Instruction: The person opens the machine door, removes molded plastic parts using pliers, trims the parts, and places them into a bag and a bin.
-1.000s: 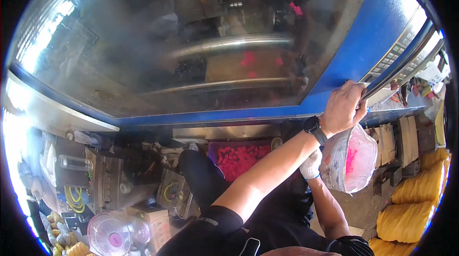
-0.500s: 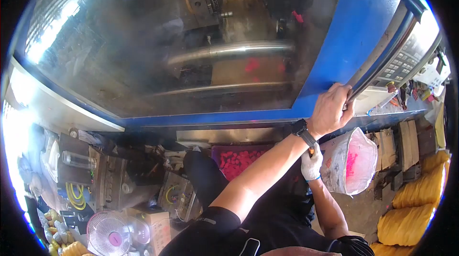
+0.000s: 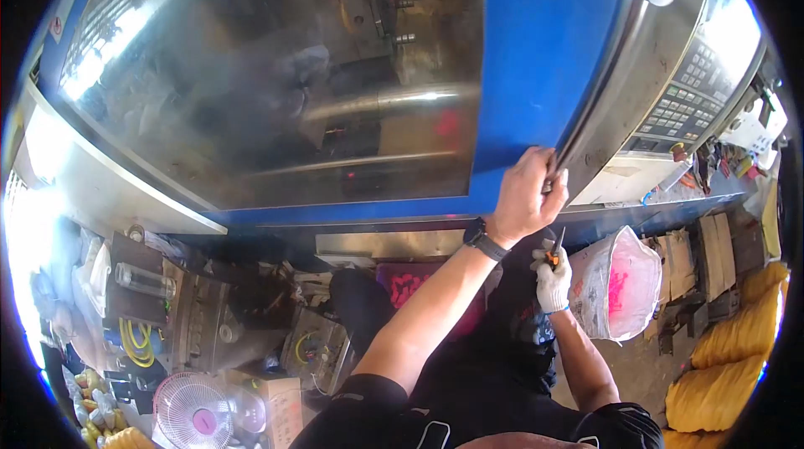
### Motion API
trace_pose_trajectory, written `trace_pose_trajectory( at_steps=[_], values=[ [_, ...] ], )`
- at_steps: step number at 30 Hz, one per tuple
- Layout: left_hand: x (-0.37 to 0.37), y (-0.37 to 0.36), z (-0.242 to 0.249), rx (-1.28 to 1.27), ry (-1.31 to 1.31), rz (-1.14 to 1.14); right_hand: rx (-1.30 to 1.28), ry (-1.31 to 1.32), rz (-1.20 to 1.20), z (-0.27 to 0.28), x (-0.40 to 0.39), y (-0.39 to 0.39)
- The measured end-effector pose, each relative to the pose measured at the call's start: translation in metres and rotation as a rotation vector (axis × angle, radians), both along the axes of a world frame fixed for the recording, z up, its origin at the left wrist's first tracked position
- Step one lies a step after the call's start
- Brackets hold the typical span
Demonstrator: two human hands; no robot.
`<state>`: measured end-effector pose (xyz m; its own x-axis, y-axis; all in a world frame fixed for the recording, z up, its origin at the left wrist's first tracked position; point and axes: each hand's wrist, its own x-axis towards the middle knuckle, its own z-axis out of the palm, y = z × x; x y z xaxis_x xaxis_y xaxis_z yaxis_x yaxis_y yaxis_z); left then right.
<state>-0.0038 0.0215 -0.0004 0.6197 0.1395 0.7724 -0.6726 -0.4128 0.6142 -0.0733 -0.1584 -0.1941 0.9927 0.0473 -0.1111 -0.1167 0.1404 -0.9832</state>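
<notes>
My left hand (image 3: 526, 196), bare with a black watch (image 3: 486, 241) at the wrist, is closed around the metal handle bar (image 3: 596, 93) at the edge of the blue sliding door (image 3: 540, 55). Lower down, my right hand (image 3: 553, 286) wears a white glove and is closed on a small pointed tool with an orange handle (image 3: 554, 260). Its dark tip points up; the exact kind is hard to make out. Through the door's window (image 3: 276, 114), metal rods and machine parts show dimly. A tub of pink pieces (image 3: 408, 286) lies below my left forearm, partly hidden.
A white sack (image 3: 596, 281) with pink bits inside stands right of my gloved hand. A control panel with keys (image 3: 682, 105) is at the upper right. Yellow sacks (image 3: 729, 348) are at the lower right; a fan (image 3: 194, 411) and a cardboard box (image 3: 280, 403) are lower left.
My left hand and the blue door have moved left, exposing more of the metal frame beside the panel. The tool in my gloved right hand now shows more fully, tip up.
</notes>
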Motion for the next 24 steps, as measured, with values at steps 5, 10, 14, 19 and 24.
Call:
trace_pose_trajectory(
  at_steps=[5, 10, 14, 19, 24],
  values=[
    [-0.016, 0.048, -0.003, -0.024, -0.043, 0.021, 0.098, -0.026, 0.036, 0.039, 0.013, 0.040],
    [-0.039, 0.082, -0.005, -0.060, 0.083, 0.002, 0.208, -0.224, 0.147, 0.091, 0.044, 0.086],
    [-0.057, 0.105, -0.009, -0.133, 0.065, 0.003, -0.210, -0.367, 0.192, 0.159, 0.075, 0.116],
    [-0.071, 0.133, -0.010, -0.144, -0.011, 0.068, -0.457, -0.568, 0.194, 0.212, 0.137, 0.182],
    [-0.075, 0.167, -0.017, -0.119, -0.145, 0.178, -0.516, -0.697, 0.189, 0.240, 0.208, 0.262]
  ],
)
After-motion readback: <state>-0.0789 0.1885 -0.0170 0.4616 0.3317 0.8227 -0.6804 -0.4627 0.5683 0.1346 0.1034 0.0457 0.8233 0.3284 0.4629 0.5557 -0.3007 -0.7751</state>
